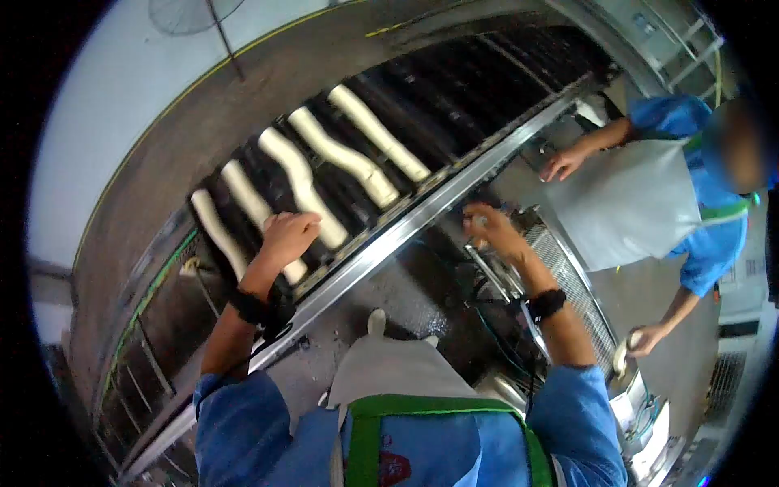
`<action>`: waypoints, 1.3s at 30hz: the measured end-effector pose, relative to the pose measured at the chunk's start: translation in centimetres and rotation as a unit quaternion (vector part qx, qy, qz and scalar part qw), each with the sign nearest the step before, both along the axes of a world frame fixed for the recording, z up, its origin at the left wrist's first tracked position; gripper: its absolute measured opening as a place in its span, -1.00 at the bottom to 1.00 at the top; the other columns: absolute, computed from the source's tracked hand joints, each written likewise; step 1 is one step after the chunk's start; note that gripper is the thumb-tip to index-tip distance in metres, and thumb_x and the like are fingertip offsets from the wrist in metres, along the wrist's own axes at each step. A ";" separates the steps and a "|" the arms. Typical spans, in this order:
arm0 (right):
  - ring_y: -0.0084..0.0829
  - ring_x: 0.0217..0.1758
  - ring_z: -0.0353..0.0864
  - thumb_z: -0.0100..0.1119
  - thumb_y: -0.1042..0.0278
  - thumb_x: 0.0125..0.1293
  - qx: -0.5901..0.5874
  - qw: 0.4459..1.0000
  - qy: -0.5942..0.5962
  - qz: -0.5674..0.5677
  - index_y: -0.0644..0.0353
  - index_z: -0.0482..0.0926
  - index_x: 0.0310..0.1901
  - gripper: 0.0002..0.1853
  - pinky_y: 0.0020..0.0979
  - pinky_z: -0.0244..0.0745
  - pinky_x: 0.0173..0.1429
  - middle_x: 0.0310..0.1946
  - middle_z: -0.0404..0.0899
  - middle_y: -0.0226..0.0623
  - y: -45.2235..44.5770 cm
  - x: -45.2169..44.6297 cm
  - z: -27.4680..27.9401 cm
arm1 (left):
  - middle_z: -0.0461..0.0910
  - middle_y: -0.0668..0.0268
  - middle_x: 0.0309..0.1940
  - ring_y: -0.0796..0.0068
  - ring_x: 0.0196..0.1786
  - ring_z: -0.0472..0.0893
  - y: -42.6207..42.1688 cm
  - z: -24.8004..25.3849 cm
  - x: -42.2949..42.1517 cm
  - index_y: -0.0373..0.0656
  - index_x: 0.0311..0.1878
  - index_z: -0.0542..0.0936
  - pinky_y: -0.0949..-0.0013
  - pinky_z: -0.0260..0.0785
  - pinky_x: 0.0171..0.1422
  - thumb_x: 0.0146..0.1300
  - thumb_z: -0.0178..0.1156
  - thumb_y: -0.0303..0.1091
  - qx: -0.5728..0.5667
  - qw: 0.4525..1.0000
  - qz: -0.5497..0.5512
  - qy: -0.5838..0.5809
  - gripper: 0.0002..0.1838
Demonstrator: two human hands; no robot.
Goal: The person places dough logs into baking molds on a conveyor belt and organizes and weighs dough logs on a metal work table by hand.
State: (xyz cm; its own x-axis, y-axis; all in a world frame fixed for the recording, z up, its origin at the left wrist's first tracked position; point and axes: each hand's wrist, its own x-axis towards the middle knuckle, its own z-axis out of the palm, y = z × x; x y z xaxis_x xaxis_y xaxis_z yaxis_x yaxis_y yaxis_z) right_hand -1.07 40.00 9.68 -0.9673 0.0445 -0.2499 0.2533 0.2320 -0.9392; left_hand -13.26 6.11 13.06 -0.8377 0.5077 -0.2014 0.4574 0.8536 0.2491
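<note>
Left hand (292, 237) out over the rolls (342, 156), right hand (492, 229) off on the other side of the rail (389, 246), and the two are well apart! Five rolls lie side by side across the belt (462, 85), smooth, matte and creamy, long and round-sided. Look at the shapes: the third bends like a stretched S, the fourth kinks near its lower end, the fifth runs nearly straight. Under them it's all dark, ridged slats, edged by that straight, shiny metal rail. Over on the right, a mesh panel (561, 258) shows its fine, rough grid.

Now the arms: both reach forward from short blue sleeves (243, 418), dark bands (545, 305) at the wrists, the left forearm crossing the rail, the right one angled up over metal bars (487, 272). Left fingers bend downward above the second roll, close to the third; whether they touch or pinch it, I can't tell. Right fingers curl loosely near the bars, and their grip is too unclear to call. Across the way, a co-worker (625, 203) in a pale apron holds a curved, pale piece (621, 357) low down.
</note>
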 end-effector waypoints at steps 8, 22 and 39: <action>-0.53 -0.33 0.43 -0.02 0.29 0.09 -0.137 0.960 -0.119 -0.214 0.31 0.36 -0.18 -0.69 -0.57 0.35 -0.31 -0.34 0.43 -0.30 13.4 13.7 -2.9 | 0.41 0.29 -0.21 0.22 -0.10 0.34 3.2 -9.0 -10.2 -0.03 -0.27 0.48 0.10 0.20 -0.11 0.02 -0.11 -0.22 -0.128 0.988 -0.080 -0.011 -0.75; -0.46 -0.27 0.45 -0.04 0.18 0.12 -0.097 0.927 -0.096 -0.350 0.29 0.38 -0.20 -0.67 -0.52 0.37 -0.23 -0.29 0.44 -0.25 16.6 24.1 -2.0 | 0.47 0.14 -0.43 0.12 -0.30 0.44 5.6 -3.6 -8.9 -0.12 -0.39 0.45 0.16 0.26 -0.23 0.08 -0.20 -0.16 -0.035 0.986 0.045 0.159 -0.72; -0.53 -0.44 0.42 -0.02 0.20 0.07 -0.089 0.809 -0.182 -0.552 0.25 0.39 -0.21 -0.68 -0.57 0.38 -0.47 -0.44 0.42 -0.32 19.4 43.3 -7.7 | 0.15 0.14 0.09 0.24 0.16 0.11 36.6 -11.7 -2.5 -0.17 0.09 0.16 0.27 0.02 0.16 -0.03 0.01 -0.16 -0.021 0.965 -0.223 0.135 -0.41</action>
State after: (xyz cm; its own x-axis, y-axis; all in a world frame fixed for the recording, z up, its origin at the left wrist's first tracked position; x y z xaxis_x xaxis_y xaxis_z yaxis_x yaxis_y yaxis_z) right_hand 42.19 59.37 2.02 -0.2246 0.7629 -0.6062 0.4808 -0.4543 -0.7500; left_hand -15.75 42.71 1.39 -0.5633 0.8255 -0.0352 0.8246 0.5643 0.0393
